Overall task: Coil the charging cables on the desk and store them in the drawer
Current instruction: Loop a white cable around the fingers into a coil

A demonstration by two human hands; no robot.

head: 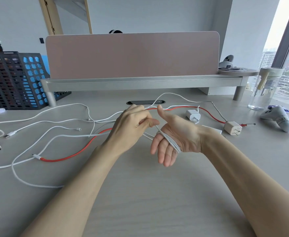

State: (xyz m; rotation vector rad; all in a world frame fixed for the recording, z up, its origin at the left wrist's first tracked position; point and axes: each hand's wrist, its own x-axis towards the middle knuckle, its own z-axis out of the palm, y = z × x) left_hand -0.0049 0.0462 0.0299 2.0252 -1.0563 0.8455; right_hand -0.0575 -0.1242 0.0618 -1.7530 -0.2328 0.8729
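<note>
While the right hand (172, 134) is held palm-up and open above the desk (140, 194), several turns of a white cable (172, 142) lie wrapped across its palm and around the base of its fingers. Its thumb points toward twelve o'clock. At nine o'clock of it, almost touching, the left hand (131, 125) is closed, pinching the same cable between thumb and fingers; the strand runs from that pinch down to the coil, and another length rises from the left hand toward twelve o'clock in an arc and falls toward the chargers.

A red cable (72, 155) lies loose on the desk, passing behind both hands, from a white plug at eight o'clock to a square charger (232, 128) at three o'clock. A second, smaller charger (192, 115) sits at two o'clock of the hands, with a white lead plugged in. More white cables (38, 120) sprawl uncoiled at nine o'clock.

At ten o'clock a black mesh rack (8, 79) stands with a blue one (32, 72) behind it; their contents cannot be told. At two o'clock, far right, a clear lidded jar (264, 88) holds water low down. Just beside it, at four o'clock, lies a grey controller (277, 118).
</note>
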